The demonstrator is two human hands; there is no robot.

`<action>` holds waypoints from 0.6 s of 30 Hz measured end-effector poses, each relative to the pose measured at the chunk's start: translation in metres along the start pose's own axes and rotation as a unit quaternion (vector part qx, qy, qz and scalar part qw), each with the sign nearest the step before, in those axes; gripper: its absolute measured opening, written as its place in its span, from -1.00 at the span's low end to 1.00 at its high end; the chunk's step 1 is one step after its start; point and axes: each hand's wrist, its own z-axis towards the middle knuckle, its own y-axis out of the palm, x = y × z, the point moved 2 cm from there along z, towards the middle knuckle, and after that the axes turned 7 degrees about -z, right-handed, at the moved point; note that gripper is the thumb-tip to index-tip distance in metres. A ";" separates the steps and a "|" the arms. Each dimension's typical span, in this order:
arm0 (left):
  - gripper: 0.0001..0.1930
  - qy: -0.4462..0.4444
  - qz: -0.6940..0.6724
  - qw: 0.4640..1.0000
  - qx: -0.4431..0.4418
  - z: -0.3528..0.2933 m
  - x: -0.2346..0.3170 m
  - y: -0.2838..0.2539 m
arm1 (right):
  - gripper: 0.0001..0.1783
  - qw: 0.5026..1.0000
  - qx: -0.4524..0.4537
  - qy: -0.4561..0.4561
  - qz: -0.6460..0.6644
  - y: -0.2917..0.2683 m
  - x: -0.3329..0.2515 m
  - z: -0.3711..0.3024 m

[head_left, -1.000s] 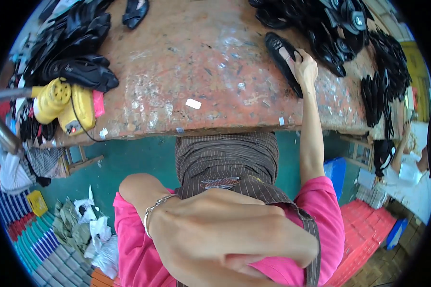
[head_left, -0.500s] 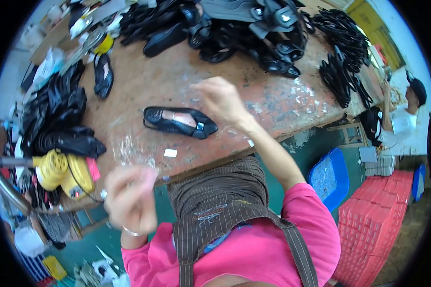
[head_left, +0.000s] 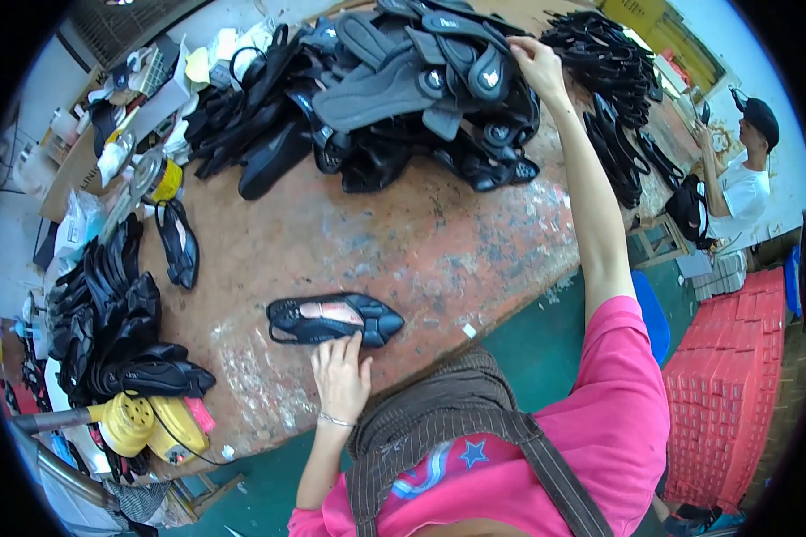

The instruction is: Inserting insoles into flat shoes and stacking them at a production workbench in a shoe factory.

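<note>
A black pointed flat shoe [head_left: 378, 324] with a pale inside lies on its own near the table's front edge, toe to the right. My left hand [head_left: 338, 374] rests by its near side, fingers stretched and apart, the tips touching the shoe's edge. My right arm is stretched far out, and my right hand [head_left: 539, 70] is at the right edge of a big heap of dark grey insoles [head_left: 376, 89] and black shoes. Its fingers are bent and closed against the heap. What they pinch there cannot be made out.
Black shoes [head_left: 107, 313] are piled at the left, above a yellow machine [head_left: 143, 425]. Another black shoe [head_left: 177, 246] lies apart at the far left. More black shoes [head_left: 600, 63] cover the far right. Red boxes [head_left: 721, 385] stand on the floor; a person [head_left: 743, 179] works beyond.
My right hand has gone from above the shoe to the far heap. My left hand has moved right, from the table's front edge to the shoe. The white piece near the shoe is gone.
</note>
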 end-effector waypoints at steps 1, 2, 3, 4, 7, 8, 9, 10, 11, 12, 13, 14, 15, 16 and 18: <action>-0.49 0.002 0.004 1.000 -0.001 0.004 0.000 0.001 | -0.69 0.999 -0.028 -0.030 0.022 0.006 0.000 0.007; -0.49 0.001 0.003 1.000 -0.010 0.007 -0.001 0.001 | -0.67 0.993 -0.062 -0.051 0.086 0.016 0.011 0.014; -0.48 -0.001 0.007 1.000 -0.001 0.004 -0.005 0.003 | -0.67 0.993 -0.060 -0.006 0.105 0.021 0.002 0.018; -0.48 -0.013 0.013 1.000 0.001 0.002 -0.005 0.003 | -0.69 0.994 0.040 0.008 0.100 0.021 -0.006 0.023; -0.49 -0.012 0.017 1.000 0.004 0.012 -0.001 0.013 | -0.72 0.968 0.161 0.185 0.060 0.023 0.043 0.029; -0.49 -0.024 0.007 1.000 0.012 0.010 -0.002 0.015 | -0.72 0.958 0.118 0.260 -0.021 0.030 0.033 0.025; -0.49 -0.021 -0.010 1.000 0.017 0.013 -0.001 0.019 | -0.63 0.960 0.067 0.271 -0.034 0.034 0.060 0.027; -0.50 -0.006 -0.014 1.000 0.027 0.014 -0.002 0.022 | -0.55 0.962 0.062 0.265 -0.035 0.046 0.081 0.028; -0.50 -0.002 -0.018 0.999 0.029 0.014 -0.004 0.025 | -0.47 0.964 0.051 0.257 -0.035 0.054 0.095 0.028; -0.51 -0.017 -0.034 0.999 0.034 0.014 -0.002 0.023 | -0.40 0.965 0.046 0.256 -0.040 0.058 0.092 0.027; -0.52 -0.033 -0.050 0.997 0.039 0.014 -0.001 0.021 | -0.33 0.965 0.039 0.256 -0.044 0.066 0.087 0.024; -0.52 -0.029 -0.050 0.998 0.035 0.015 0.001 0.021 | -0.29 0.961 0.053 0.269 -0.025 0.067 0.085 0.020; -0.52 -0.037 -0.048 0.998 0.035 0.017 0.002 0.021 | -0.39 0.962 0.035 0.269 0.018 0.070 0.093 0.021; -0.53 -0.045 -0.047 0.997 0.034 0.017 0.003 0.022 | -0.47 0.964 -0.008 0.243 0.110 0.073 0.098 0.022; -0.54 -0.044 -0.053 0.997 0.040 0.020 0.005 0.025 | -0.61 0.955 -0.097 0.160 0.230 0.077 0.088 0.011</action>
